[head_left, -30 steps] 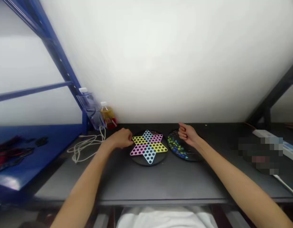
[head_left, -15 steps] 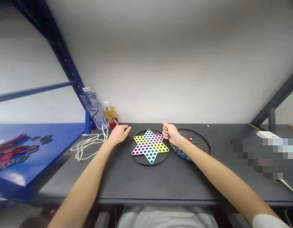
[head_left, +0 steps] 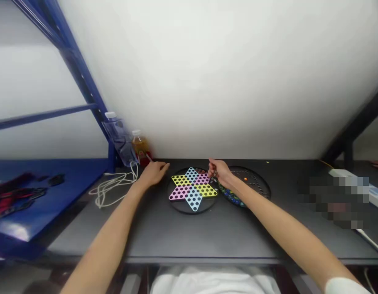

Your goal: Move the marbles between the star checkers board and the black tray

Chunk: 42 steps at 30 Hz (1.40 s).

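A six-pointed star board for Chinese checkers (head_left: 192, 189) lies on a round black base, its arms yellow, pink and pale blue with dark holes. My left hand (head_left: 155, 172) rests at the board's left side, its fingertips near the rim and holding nothing visible. My right hand (head_left: 219, 173) is pinched at the upper right of the star, just above a second round black tray (head_left: 253, 179). That tray holds multicoloured marbles (head_left: 231, 196), partly hidden under my right wrist. Whether my right fingers grip a marble is too small to tell.
A clear water bottle (head_left: 119, 141) and a yellow drink bottle (head_left: 140, 146) stand behind a white cable (head_left: 112, 188). A blue shelf (head_left: 48, 196) with dark items is at left. A white power strip (head_left: 348, 179) and a pixelated patch are at right.
My right hand has come down to the star's upper right, its raised thumb now closed into a pinch. My left hand has barely moved.
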Available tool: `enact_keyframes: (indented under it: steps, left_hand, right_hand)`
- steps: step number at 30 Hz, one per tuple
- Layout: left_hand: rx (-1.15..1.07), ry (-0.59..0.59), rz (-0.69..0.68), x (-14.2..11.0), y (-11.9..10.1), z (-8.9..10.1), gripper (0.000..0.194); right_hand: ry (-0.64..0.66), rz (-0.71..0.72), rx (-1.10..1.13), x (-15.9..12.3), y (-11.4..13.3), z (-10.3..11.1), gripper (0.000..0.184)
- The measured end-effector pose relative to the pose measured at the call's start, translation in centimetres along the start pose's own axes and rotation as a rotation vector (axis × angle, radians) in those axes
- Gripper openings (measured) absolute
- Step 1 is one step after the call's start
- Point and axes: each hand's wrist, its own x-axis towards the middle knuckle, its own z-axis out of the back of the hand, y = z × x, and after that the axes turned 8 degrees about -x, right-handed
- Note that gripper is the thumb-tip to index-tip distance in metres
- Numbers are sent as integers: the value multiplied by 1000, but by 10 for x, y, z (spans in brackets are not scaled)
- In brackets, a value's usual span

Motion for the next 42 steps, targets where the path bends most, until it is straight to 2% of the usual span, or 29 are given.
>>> enact_keyframes:
  steps: [7, 10, 12, 15, 17, 19, 21, 24, 31, 36, 39, 42]
  left_hand:
    - [30, 25, -44, 1, 4, -3, 51]
    - [33, 23, -51, 1, 4, -4, 50]
    - [39, 19, -55, 1, 4, -4, 49]
    - [38, 19, -45, 1, 4, -5, 47]
    - [27, 24, -42, 1, 4, -6, 47]
    - [18, 28, -38, 1, 4, -9, 47]
    - [13, 33, -33, 2, 5, -12, 46]
    - [16, 41, -49, 2, 7, -15, 48]
    - [43, 52, -89, 2, 8, -16, 47]
    - [66, 52, -91, 2, 8, -16, 44]
    - [60, 66, -90, 2, 7, -16, 41]
    - [54, 69, -97, 3, 8, -16, 40]
  right_hand:
    - [-37, 5, -4, -3, 8, -3, 41]
    - [-40, 62, -72, -5, 19, 6, 41]
    - [-47, 123, -246, -11, 27, 19, 38]
    - [-95, 271, -713, -30, 32, 48, 26]
    - [-171, 369, -970, -45, 30, 69, 19]
    - [-194, 398, -1090, -59, 23, 85, 17]
    - [-124, 374, -1149, -69, 18, 96, 16]
    - [-33, 356, -1152, -73, 15, 101, 18]
    - [57, 399, -1282, -67, 16, 91, 22]
    - [78, 374, -1279, -62, 12, 90, 22]
    - [64, 336, -1185, -60, 9, 93, 23]
    - [4, 236, -862, -57, 7, 98, 26]
